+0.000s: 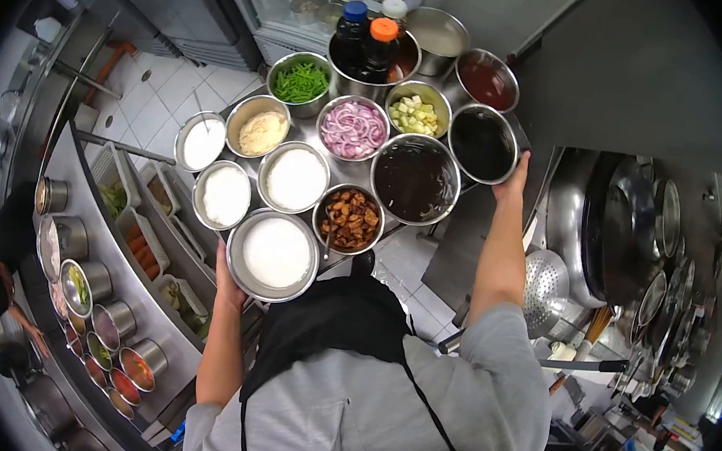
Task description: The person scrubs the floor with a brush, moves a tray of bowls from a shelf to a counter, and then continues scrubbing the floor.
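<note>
A metal tray [338,168] crowded with steel bowls is held up in front of the person, over a tiled floor. The left hand [228,280] is closed on the tray's near left corner, right beside a bowl of white powder [275,252]. The right hand [516,175] is closed on the right edge, touching the rim of a bowl of black sauce [482,143]. Between the hands sit a bowl of fried brown pieces [349,218] and a larger bowl of dark sauce [415,179]. Farther along are red onion rings [352,128] and green beans [300,83]. At the far edge stand two dark bottles, one blue-capped [352,36] and one orange-capped [381,49], their labels too small to read. A counter of metal pots [76,239] runs close along the left, and a wok [627,232] and a perforated ladle [544,295] lie close on the right.
</note>
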`<control>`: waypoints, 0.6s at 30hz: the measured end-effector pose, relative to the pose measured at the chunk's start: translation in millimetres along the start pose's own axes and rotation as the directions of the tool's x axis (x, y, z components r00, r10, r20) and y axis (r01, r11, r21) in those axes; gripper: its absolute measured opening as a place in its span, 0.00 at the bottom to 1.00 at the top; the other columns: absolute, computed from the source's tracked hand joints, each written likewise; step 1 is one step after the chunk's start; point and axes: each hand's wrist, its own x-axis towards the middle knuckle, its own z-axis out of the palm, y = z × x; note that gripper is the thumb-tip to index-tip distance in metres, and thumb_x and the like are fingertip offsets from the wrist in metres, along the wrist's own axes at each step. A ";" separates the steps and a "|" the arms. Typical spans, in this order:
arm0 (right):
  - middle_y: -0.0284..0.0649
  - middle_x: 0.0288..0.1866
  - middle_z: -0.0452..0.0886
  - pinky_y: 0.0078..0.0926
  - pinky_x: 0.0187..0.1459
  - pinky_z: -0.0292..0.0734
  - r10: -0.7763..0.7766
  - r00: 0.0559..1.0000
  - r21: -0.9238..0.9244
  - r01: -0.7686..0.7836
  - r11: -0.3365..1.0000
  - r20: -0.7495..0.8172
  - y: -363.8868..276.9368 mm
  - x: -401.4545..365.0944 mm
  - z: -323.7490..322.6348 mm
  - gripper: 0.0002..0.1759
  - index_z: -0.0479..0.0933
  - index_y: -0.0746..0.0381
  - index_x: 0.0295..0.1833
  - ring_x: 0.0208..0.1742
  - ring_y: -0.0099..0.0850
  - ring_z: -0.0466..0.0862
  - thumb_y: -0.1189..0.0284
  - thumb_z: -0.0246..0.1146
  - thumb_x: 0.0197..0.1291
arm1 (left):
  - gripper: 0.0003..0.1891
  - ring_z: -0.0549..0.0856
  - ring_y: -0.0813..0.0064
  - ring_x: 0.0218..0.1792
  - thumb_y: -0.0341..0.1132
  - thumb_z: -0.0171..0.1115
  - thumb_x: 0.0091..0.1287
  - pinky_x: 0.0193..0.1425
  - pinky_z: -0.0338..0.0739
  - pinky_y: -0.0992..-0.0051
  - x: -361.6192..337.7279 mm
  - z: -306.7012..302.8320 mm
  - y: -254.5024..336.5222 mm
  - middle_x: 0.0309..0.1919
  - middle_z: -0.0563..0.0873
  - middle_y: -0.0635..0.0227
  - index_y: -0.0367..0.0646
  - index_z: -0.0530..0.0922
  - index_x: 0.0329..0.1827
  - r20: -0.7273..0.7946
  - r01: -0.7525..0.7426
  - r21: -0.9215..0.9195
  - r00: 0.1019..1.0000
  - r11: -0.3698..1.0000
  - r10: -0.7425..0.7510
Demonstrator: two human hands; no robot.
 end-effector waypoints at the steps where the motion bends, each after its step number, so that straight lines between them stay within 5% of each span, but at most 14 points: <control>1: 0.45 0.73 0.76 0.45 0.75 0.69 -0.006 1.000 0.025 0.005 1.000 0.023 0.7 0.6 1.0 0.44 0.70 0.62 0.74 0.74 0.42 0.75 0.35 0.48 0.72 | 0.40 0.78 0.51 0.69 0.68 0.39 0.76 0.74 0.73 0.49 0.9 9.2 1.8 0.71 0.78 0.56 0.43 0.71 0.75 0.024 0.028 -0.076 0.999 0.997 -0.027; 5: 0.42 0.80 0.65 0.50 0.73 0.70 -0.082 0.995 0.003 0.082 0.997 0.056 11.7 36.9 -31.9 0.40 0.54 0.41 0.82 0.77 0.45 0.70 0.40 0.56 0.72 | 0.43 0.80 0.49 0.66 0.69 0.29 0.76 0.72 0.76 0.51 36.9 -11.0 -14.1 0.70 0.79 0.55 0.44 0.71 0.76 0.274 0.090 -0.179 0.961 0.980 -0.038; 9: 0.44 0.79 0.65 0.52 0.71 0.72 -0.052 0.999 0.002 0.052 0.999 0.014 11.1 40.0 -32.7 0.41 0.54 0.44 0.82 0.76 0.46 0.70 0.40 0.57 0.71 | 0.45 0.81 0.50 0.66 0.72 0.28 0.75 0.71 0.77 0.51 42.5 -8.1 -7.6 0.69 0.79 0.54 0.43 0.70 0.76 0.224 0.109 -0.138 0.972 0.984 -0.076; 18: 0.48 0.77 0.66 0.46 0.66 0.78 -0.273 0.953 -0.180 0.247 0.952 -0.133 8.6 11.7 1.0 0.44 0.52 0.52 0.83 0.70 0.46 0.76 0.48 0.62 0.71 | 0.47 0.81 0.51 0.66 0.74 0.27 0.74 0.70 0.78 0.52 27.2 11.3 11.5 0.69 0.80 0.54 0.43 0.70 0.76 0.014 0.138 -0.052 0.990 0.989 -0.138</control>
